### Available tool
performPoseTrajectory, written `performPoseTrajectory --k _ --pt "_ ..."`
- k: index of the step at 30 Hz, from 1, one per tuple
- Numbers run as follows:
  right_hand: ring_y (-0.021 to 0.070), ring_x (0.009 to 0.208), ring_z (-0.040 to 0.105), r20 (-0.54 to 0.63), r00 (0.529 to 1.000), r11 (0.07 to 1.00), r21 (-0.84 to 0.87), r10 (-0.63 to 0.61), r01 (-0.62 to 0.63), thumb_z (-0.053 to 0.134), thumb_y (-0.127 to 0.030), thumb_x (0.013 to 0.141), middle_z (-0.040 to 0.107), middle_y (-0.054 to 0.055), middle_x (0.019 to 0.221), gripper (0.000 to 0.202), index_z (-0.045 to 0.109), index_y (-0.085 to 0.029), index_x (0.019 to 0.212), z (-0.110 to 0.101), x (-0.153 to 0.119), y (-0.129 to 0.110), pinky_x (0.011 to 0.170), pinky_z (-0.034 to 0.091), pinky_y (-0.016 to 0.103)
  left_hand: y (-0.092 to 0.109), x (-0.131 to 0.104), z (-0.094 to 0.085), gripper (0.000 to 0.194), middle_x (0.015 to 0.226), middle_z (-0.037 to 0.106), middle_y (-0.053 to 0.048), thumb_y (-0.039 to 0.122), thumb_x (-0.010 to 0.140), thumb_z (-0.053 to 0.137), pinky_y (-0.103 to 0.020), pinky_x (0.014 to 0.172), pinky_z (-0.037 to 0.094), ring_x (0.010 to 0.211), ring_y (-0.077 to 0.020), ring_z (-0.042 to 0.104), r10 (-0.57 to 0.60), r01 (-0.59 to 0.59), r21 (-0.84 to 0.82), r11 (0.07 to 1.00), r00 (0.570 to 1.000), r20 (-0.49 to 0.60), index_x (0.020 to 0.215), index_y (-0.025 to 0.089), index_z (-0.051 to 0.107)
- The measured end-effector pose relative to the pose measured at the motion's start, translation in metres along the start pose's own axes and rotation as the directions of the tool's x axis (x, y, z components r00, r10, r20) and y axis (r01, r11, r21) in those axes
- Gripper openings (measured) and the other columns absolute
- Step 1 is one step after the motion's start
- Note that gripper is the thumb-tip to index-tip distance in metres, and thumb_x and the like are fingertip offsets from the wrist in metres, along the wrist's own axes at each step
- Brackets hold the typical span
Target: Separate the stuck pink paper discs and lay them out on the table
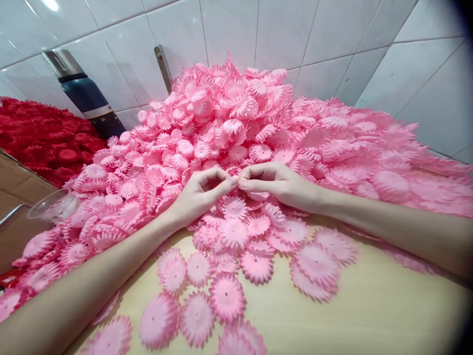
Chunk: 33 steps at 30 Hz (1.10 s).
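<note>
Pale tiles cover the wall (281,29) behind this light wooden table (369,320), and if I read the two hands as the middle of a clock, the heap of pink scalloped discs (229,113) peaks at twelve, against the tiles, and sprawls round to three and down to eight. A tiled corner turns off near two. Toward ten a dark blue bottle (84,93) with a steel cap leans over, a mound of red discs (44,133) just beyond it; a flat metal strip (163,69) stands near eleven. At nine I can see a clear plastic cup (51,207) beside a cardboard box (18,192). The left hand (207,192) and right hand (281,185) come together just at the heap's front edge, thumb and forefinger of each pinched narrow, the tips almost meeting; whether a disc sits between them I can't tell. Loose discs (227,296) trail from there toward six and seven. The heap hides the table's far edge, and the widest bare wood lies around four and five, below the right forearm.
</note>
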State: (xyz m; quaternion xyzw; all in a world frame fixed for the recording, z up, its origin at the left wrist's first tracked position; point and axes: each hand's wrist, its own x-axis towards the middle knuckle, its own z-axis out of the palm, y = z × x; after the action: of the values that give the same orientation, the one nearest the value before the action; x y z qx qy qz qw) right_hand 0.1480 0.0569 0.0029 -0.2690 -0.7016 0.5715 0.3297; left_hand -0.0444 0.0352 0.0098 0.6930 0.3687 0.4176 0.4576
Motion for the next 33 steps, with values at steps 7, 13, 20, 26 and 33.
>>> performPoseTrajectory --k 7,13,20,26,33 --pt "0.0099 0.06 0.043 0.023 1.0 0.999 0.036 0.004 -0.004 0.064 -0.038 0.082 0.049 -0.002 0.066 0.026 0.057 -0.015 0.073 -0.0002 0.0006 0.0001 0.057 0.035 0.024 -0.0023 -0.0007 -0.0033 0.022 0.072 0.05 0.002 0.035 0.083 0.062 -0.019 0.062 0.037 0.065 -0.0085 0.044 -0.027 0.027 0.007 1.0 1.0 0.001 0.076 0.016 0.057" --pt "0.0103 0.061 0.042 -0.04 0.999 1.0 -0.017 0.017 -0.018 0.057 -0.025 0.082 0.048 -0.001 0.066 0.016 0.054 -0.016 0.07 -0.0001 0.0005 -0.0012 0.059 0.035 0.024 -0.0071 0.0023 -0.0043 0.023 0.066 0.048 0.003 0.032 0.078 0.068 -0.016 0.056 0.041 0.058 -0.0063 0.043 -0.147 0.126 -0.296 0.947 0.988 -0.05 0.072 0.016 0.053" --pt "0.0091 0.057 0.038 -0.068 0.997 0.996 -0.087 -0.027 0.021 0.056 -0.022 0.082 0.043 -0.002 0.061 0.025 0.048 -0.016 0.06 -0.0012 0.0009 0.0016 0.055 0.032 0.024 -0.0007 0.0058 -0.0014 0.012 0.069 0.053 0.002 0.022 0.077 0.062 -0.017 0.052 0.048 0.06 -0.0078 0.052 -0.29 0.204 -0.454 0.868 0.948 -0.13 0.074 0.015 0.053" --pt "0.0073 0.053 0.048 -0.095 0.995 0.998 0.062 -0.005 0.011 0.07 -0.014 0.071 0.044 -0.007 0.058 0.034 0.037 -0.019 0.063 0.0022 0.0015 0.0018 0.053 0.04 0.022 -0.0024 0.0044 -0.002 0.021 0.075 0.055 0.005 0.017 0.075 0.065 -0.022 0.056 0.053 0.064 -0.0092 0.056 -0.21 0.133 -0.439 0.889 0.969 -0.133 0.089 0.024 0.05" --pt "0.0126 0.06 0.062 -0.085 0.996 0.998 0.056 -0.006 0.011 0.064 -0.016 0.079 0.06 -0.001 0.064 0.013 0.052 -0.017 0.084 0.0015 0.0018 0.0021 0.058 0.047 0.025 -0.0014 0.0063 -0.002 0.006 0.067 0.054 0.002 0.012 0.074 0.059 -0.023 0.057 0.055 0.056 -0.007 0.049 -0.261 0.158 -0.443 0.883 0.948 -0.182 0.078 0.015 0.062"
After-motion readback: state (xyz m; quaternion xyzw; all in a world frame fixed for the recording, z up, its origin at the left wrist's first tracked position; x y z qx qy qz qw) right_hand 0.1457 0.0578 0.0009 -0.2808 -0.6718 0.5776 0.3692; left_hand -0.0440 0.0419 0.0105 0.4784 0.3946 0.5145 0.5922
